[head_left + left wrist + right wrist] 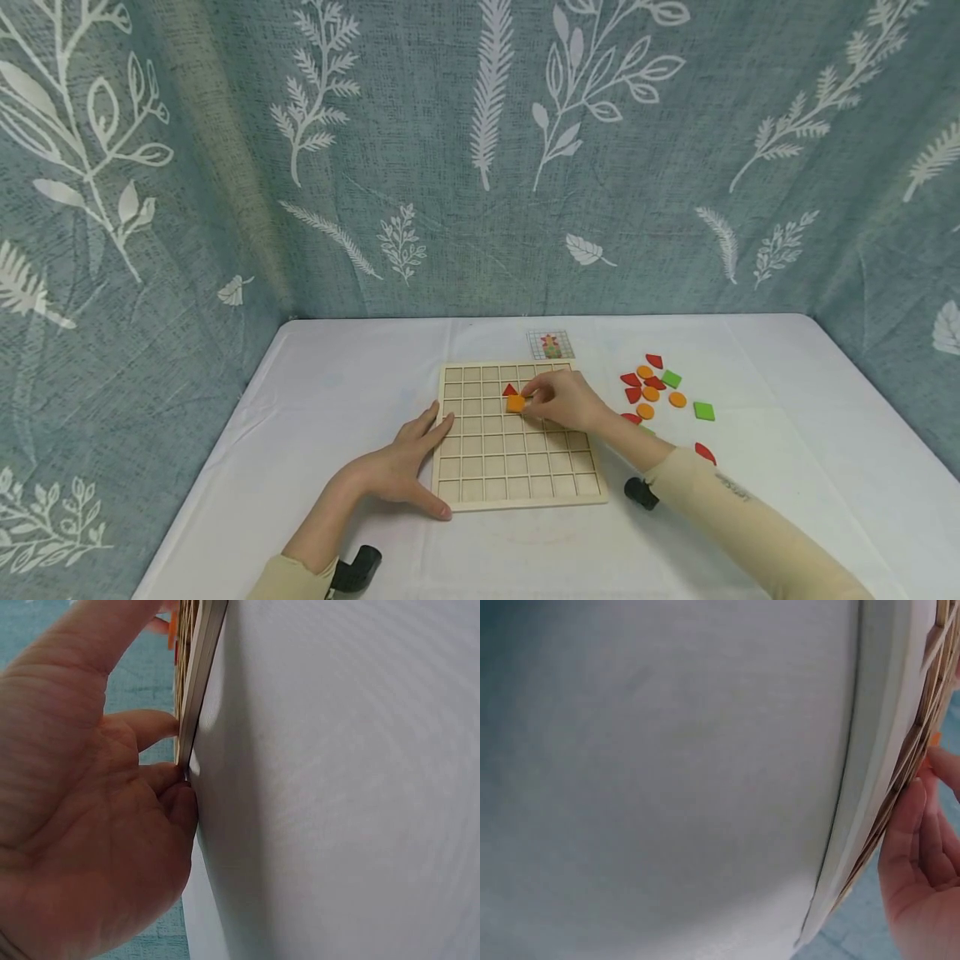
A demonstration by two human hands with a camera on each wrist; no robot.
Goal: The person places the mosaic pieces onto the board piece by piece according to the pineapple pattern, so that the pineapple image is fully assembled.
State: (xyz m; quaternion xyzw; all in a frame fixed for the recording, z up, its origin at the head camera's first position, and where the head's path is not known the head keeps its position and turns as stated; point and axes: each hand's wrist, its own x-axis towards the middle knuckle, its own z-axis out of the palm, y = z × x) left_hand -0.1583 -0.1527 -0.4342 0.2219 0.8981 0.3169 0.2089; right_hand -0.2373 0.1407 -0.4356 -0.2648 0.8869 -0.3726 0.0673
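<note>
A wooden grid board [480,446] lies on the table in the head view. One red triangle [510,389] sits in its upper part, and just below that is an orange square tile [515,404]. My right hand [566,402] reaches over the board from the right, thumb and forefinger pinching the square at its right side. Orange also shows at those fingertips [939,754] in the right wrist view. Along the board's left edge my left hand [397,468] is spread, its fingertips on the frame and its thumb at the lower left corner.
Several red, orange and green pieces [651,394] are scattered right of the board. A small picture card [550,345] with a grid and coloured figure lies behind it. Black wrist devices [357,569] show under both forearms. A patterned curtain [450,167] surrounds the white table [360,350].
</note>
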